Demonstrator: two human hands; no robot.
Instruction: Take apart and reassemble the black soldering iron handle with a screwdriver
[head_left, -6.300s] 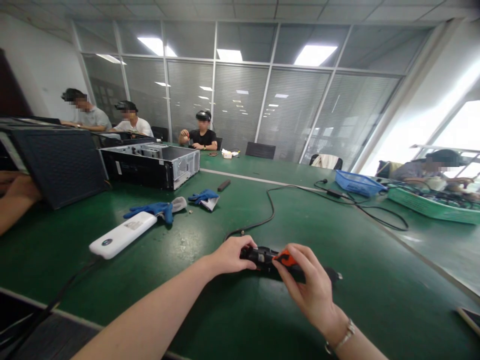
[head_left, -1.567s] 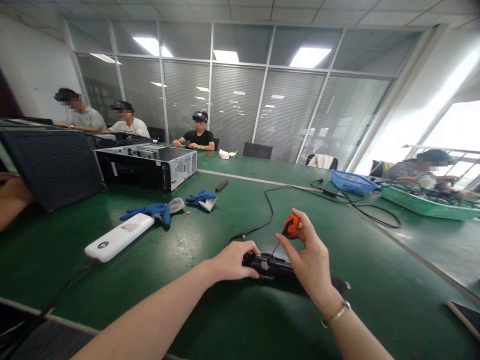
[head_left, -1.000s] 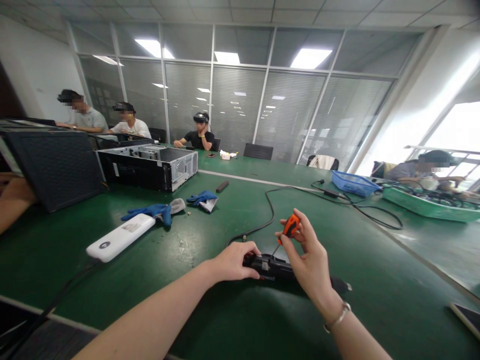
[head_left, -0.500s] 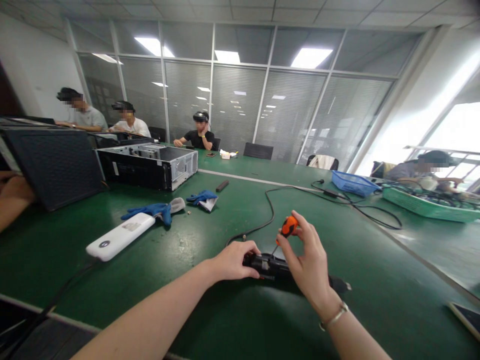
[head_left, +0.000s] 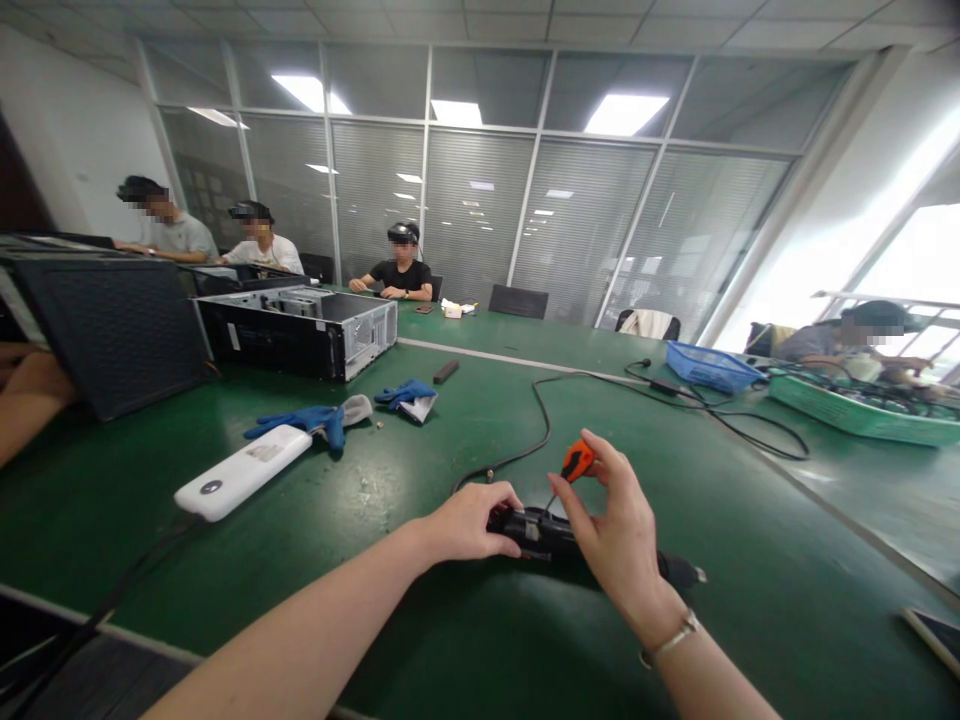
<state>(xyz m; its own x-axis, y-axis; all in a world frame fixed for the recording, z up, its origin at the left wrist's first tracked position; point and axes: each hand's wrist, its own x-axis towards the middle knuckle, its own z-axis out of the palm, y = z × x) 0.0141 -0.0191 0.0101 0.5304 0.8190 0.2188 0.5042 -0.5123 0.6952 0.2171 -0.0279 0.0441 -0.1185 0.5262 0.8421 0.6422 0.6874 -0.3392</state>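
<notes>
A long black corded power tool (head_left: 564, 540) lies on the green table (head_left: 450, 440), a metal tip showing at its right end; its exact kind I cannot tell. My left hand (head_left: 476, 522) is closed around the left end of the tool, thumb on the near side. My right hand (head_left: 611, 515) pinches the orange-and-black handle of a screwdriver (head_left: 577, 461) above the tool. The screwdriver leans, its shaft reaching down to the tool's top side, and the tip's exact seat is too small to make out. My right hand hides part of the tool's body.
A black cable (head_left: 544, 420) runs back from the tool. To the left lie a white power bank-like device (head_left: 244, 473) and blue gloves (head_left: 330, 425). Computer cases (head_left: 300, 335) stand behind them. A blue basket (head_left: 709, 368) and a green basket (head_left: 862, 408) sit right. Several people sit around.
The screwdriver handle has turned and tilts slightly differently in my right fingers. My left hand and the tool stay in place. Across the table, a person has lowered a hand from the head.
</notes>
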